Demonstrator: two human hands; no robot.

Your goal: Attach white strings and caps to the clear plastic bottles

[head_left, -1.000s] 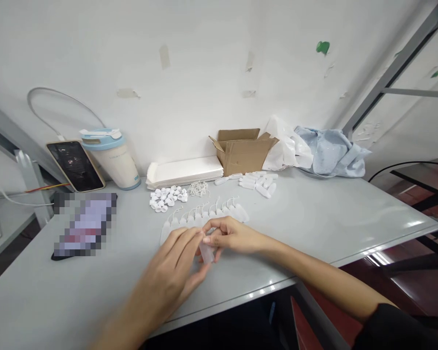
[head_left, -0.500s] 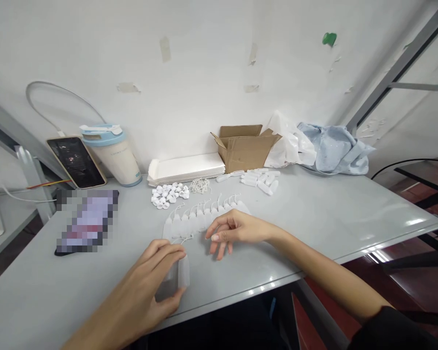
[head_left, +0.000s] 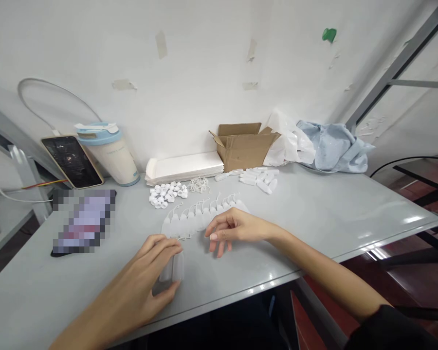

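My left hand (head_left: 142, 277) arches over small translucent plastic bottles (head_left: 178, 267) near the table's front edge. Its fingertips press at their upper end and the thumb at the lower end; at least two lie side by side, partly hidden by the palm. My right hand (head_left: 237, 228) hovers to the right, fingers loosely curled and apart, holding nothing. Behind the hands runs a row of similar bottles (head_left: 184, 223) with white strings at their tops, its right part covered by my right hand.
Behind the row lie white caps (head_left: 168, 193), a heap of strings (head_left: 199, 184) and loose clear bottles (head_left: 257, 179). A cardboard box (head_left: 246, 150), stacked white sheets (head_left: 186, 167) and plastic bags (head_left: 332, 146) line the wall. At left stand a phone (head_left: 73, 163) and a tumbler (head_left: 111, 158).
My left hand has shifted slightly left with the bottles, and more of a second bottle shows beneath it. My right hand has barely moved. The whole view has shifted a little.
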